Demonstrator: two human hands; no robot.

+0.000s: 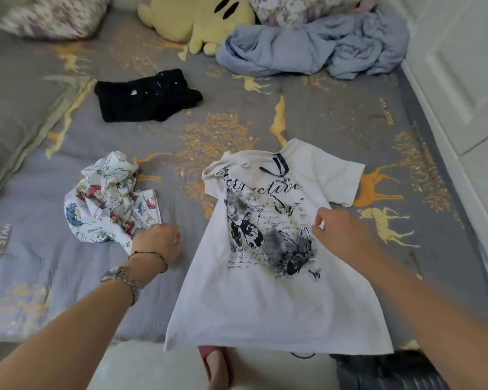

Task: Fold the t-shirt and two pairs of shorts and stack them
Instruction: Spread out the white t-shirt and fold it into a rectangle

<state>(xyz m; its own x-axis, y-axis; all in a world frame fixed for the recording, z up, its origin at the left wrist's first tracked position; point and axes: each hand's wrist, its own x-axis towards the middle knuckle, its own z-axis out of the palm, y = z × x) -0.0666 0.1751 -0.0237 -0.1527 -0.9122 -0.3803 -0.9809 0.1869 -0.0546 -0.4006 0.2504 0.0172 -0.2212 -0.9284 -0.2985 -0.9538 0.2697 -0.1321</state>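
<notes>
Though front-up and flat, white t-shirt (276, 277) with left sleeve folded in.

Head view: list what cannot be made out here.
- Left hand: fingers curl away from the camera, so any grip is unclear.
- White t-shirt: right forearm covers its right edge; the small script print is too small to read.
- Black shorts: bunched, dark, folds indistinct.
- Pillow: blurred, cut off by the top edge.
</notes>
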